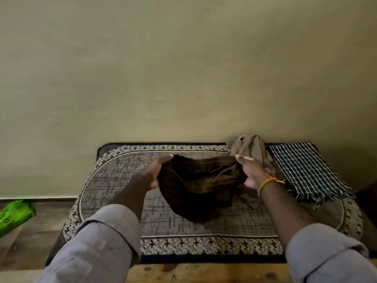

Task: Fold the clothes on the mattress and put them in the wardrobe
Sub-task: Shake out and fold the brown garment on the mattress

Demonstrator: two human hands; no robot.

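Head view: both hands raised over the patterned grey-and-black mattress [114, 180] that lies against the plain olive wall [183, 68]. Left hand [157, 172] and right hand [250, 172] are held apart, each clenched on an opposite end of a dark brown ribbed garment [195, 186], top edge stretched between them, rest sagging in a loose bunch whose lower end looks to touch the mattress centre. Looks like the opening step of a fold, nothing squared up yet. Behind the right hand, a crumpled tan cloth [250, 147] sits heaped at the far edge by the wall, unfolded. Just beside it on the right, a black-and-white checked cloth with fringed hem [306, 170] lies flat, seemingly folded, hard to be sure. Right wrist has a multicoloured braided bracelet [266, 183]; grey sleeves [106, 242] rolled up. Green plastic bag [14, 215] on floor at left, well apart. Wardrobe not in view. Judgement: early stage, at best one item folded, brown one in hand, tan one waiting, none stored yet.
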